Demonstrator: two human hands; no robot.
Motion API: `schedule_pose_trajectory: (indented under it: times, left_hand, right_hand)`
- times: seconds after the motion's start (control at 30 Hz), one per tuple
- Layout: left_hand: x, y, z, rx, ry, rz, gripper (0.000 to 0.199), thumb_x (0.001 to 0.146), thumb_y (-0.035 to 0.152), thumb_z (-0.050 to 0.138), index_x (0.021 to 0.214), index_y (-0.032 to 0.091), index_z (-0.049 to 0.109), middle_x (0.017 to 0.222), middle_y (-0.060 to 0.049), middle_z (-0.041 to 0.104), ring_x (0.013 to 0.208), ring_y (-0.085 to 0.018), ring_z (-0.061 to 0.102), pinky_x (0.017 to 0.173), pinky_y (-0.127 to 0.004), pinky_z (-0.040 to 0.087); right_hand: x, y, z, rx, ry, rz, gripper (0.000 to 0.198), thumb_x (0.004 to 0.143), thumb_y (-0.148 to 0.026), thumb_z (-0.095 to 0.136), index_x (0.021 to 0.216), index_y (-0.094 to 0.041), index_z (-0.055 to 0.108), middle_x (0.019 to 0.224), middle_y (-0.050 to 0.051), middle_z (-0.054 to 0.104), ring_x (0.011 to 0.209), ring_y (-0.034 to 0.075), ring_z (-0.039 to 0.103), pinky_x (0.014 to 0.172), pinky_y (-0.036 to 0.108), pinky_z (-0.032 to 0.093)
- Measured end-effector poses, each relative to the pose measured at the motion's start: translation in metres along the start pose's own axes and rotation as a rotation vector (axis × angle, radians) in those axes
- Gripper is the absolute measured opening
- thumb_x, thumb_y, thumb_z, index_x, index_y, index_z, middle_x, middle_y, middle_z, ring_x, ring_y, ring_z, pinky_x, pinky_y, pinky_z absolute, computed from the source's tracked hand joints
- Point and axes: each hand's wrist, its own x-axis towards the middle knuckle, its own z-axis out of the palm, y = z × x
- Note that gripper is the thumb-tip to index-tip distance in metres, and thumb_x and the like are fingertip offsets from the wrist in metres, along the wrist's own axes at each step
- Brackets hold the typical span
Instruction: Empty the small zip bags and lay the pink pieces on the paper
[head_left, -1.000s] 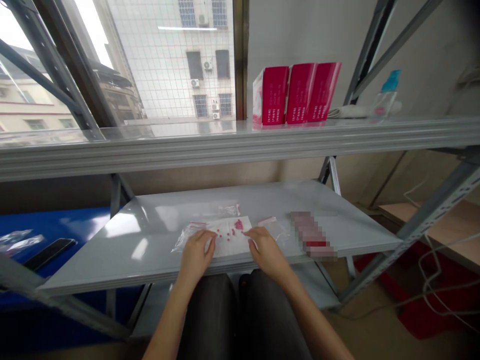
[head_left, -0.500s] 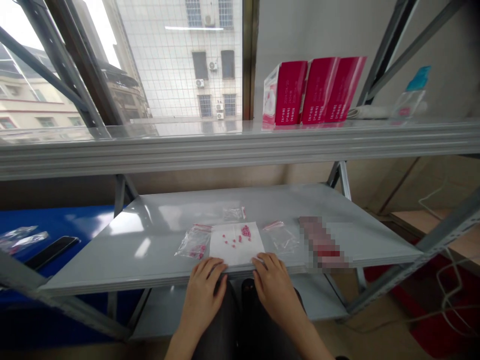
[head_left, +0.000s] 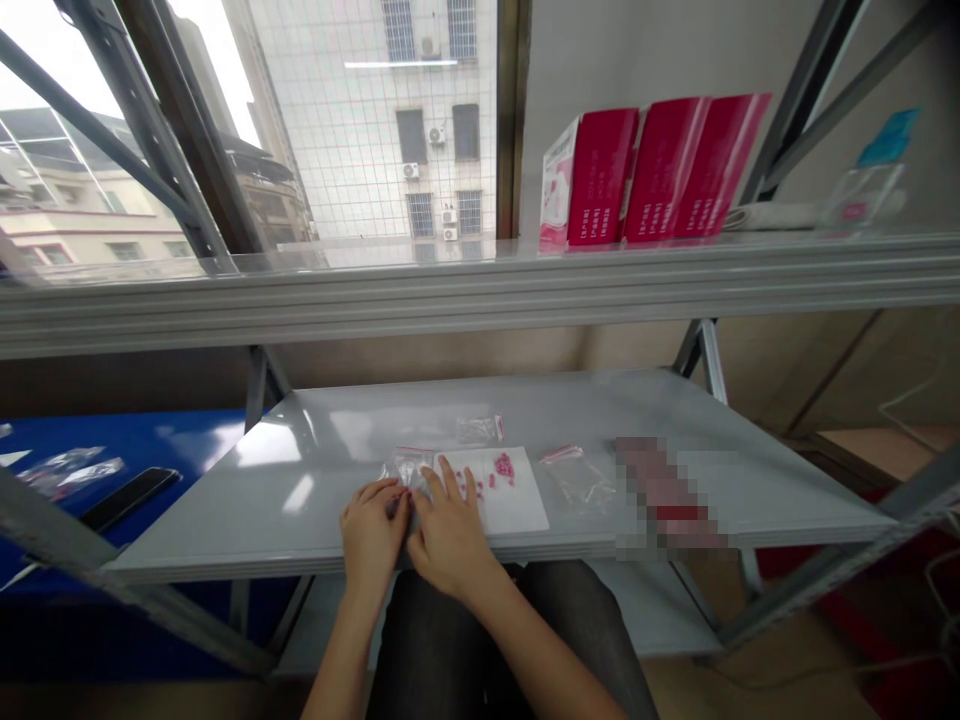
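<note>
My left hand (head_left: 371, 530) is at the front left of a white paper sheet (head_left: 521, 510), its thumb and fingers closed on the near edge of a clear zip bag (head_left: 409, 462). Pink pieces were visible inside that bag earlier; now the hands mostly cover them. My right hand (head_left: 452, 530) lies over the bag's right side and the paper's left part, its fingers spread. Small pink pieces (head_left: 504, 467) sit on the paper, clustered toward its far right, with several scattered ones partly hidden by my right fingers.
A zip bag (head_left: 577, 478) lies right of the paper, and a smaller bag (head_left: 480, 430) behind it. A blurred-out pink item (head_left: 664, 490) is further right. Red boxes (head_left: 604, 180) and a pump bottle (head_left: 862, 190) stand on the upper shelf. A phone (head_left: 131, 497) lies left on blue.
Both hands have left the paper's front edge. My right hand has crossed leftward over the bag and paper, while my left hand has reached forward and left to the bag. The view has shifted slightly.
</note>
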Motion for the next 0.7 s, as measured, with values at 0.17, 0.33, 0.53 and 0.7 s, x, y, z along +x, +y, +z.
schedule_pose_trajectory:
  times: [0.17, 0.33, 0.53, 0.7]
  left_hand:
    - [-0.007, 0.012, -0.012, -0.083, 0.143, 0.023, 0.022, 0.09, 0.029, 0.056, 0.092, 0.021, 0.077, 0.116, -0.011, 0.067, 0.103, -0.029, 0.059, 0.086, -0.049, 0.052]
    - [-0.033, 0.048, -0.032, -0.4, 0.215, 0.119, 0.025, 0.09, 0.015, 0.06, 0.103, 0.029, 0.075, 0.128, -0.006, 0.058, 0.114, -0.025, 0.057, 0.086, -0.041, 0.056]
    - [-0.063, 0.069, -0.025, -0.536, 0.111, 0.207, 0.038, 0.089, 0.005, 0.054, 0.107, 0.033, 0.074, 0.131, -0.005, 0.057, 0.114, -0.022, 0.061, 0.082, -0.032, 0.062]
    - [-0.074, 0.071, -0.022, -0.596, -0.058, 0.08, 0.025, 0.09, 0.015, 0.056, 0.089, 0.028, 0.078, 0.127, -0.007, 0.063, 0.102, -0.021, 0.069, 0.08, -0.029, 0.062]
  right_hand:
    - [-0.011, 0.015, 0.003, 0.442, 0.314, 0.15, 0.042, 0.087, -0.025, 0.051, 0.128, -0.019, 0.056, 0.133, 0.014, 0.056, 0.127, 0.029, 0.049, 0.108, 0.05, 0.039]
    - [-0.033, 0.048, -0.017, 1.15, 0.424, 0.598, 0.057, 0.076, -0.05, 0.065, 0.123, -0.02, 0.054, 0.11, 0.014, 0.059, 0.08, 0.022, 0.062, 0.055, 0.032, 0.055]
    - [-0.086, 0.053, -0.044, 1.53, 0.152, 0.61, 0.032, 0.071, -0.044, 0.08, 0.07, -0.016, 0.063, 0.063, -0.001, 0.056, 0.052, 0.008, 0.049, 0.048, 0.02, 0.041]
    - [-0.115, 0.062, -0.04, 1.381, 0.047, 0.663, 0.035, 0.071, -0.046, 0.08, 0.071, -0.013, 0.068, 0.061, 0.002, 0.065, 0.051, 0.008, 0.052, 0.049, 0.018, 0.039]
